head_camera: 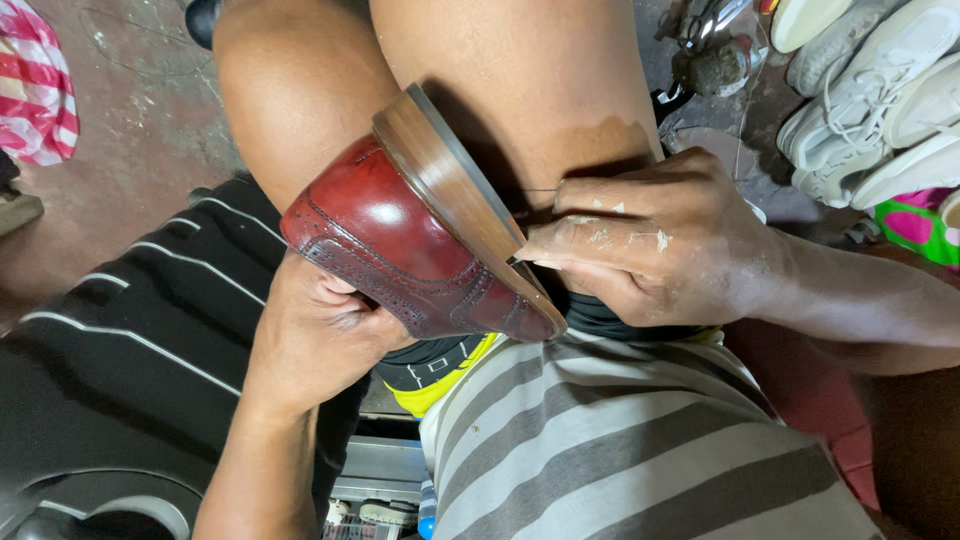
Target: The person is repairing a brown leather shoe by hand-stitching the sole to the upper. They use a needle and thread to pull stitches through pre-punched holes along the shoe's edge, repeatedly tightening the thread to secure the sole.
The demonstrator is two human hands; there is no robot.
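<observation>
At nine o'clock lies a black striped cloth (130, 330). The left hand (315, 335) cups a dark red leather shoe (400, 240) from beneath, its grip grasping the upper. The shoe rests tilted on the knees at centre, brown sole (450, 190) facing up. The right hand (650, 235), grip clenched, pinches the sole edge near the toe. White sneakers (870, 100) lie at two o'clock.

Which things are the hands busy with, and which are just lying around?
In use:
- red-brown leather shoe, held from below by the left hand
- its brown sole, where the right hand presses at the edge
- thin thread by the right hand's fingers

Just lying about:
- white sneakers
- red and white striped bag
- pink and green cloth
</observation>
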